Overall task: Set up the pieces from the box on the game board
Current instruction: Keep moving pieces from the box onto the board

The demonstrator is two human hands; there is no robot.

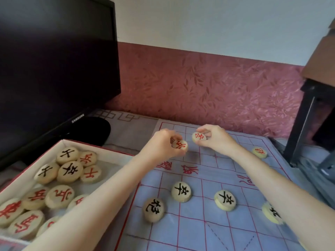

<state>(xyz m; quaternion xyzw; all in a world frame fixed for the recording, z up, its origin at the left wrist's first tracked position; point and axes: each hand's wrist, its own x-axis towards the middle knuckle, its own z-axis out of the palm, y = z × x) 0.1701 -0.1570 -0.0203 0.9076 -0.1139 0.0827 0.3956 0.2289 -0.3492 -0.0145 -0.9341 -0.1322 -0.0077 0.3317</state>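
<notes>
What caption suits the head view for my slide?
Left hand holds a red piece, right hand a second red piece, over the board; more pieces lie in the box.

You held a disc over the far half of the game board [199,234] in each hand. Your left hand [162,143] pinched one red-lettered piece [179,144], and your right hand [216,140] pinched another red-lettered disc [199,137] just beside it. Black-lettered pieces [181,191] lay on the near grid, and a lone red piece [259,152] sat by the far right edge. The open box [108,153] of pieces stood on the left, before a dark monitor [54,60].
</notes>
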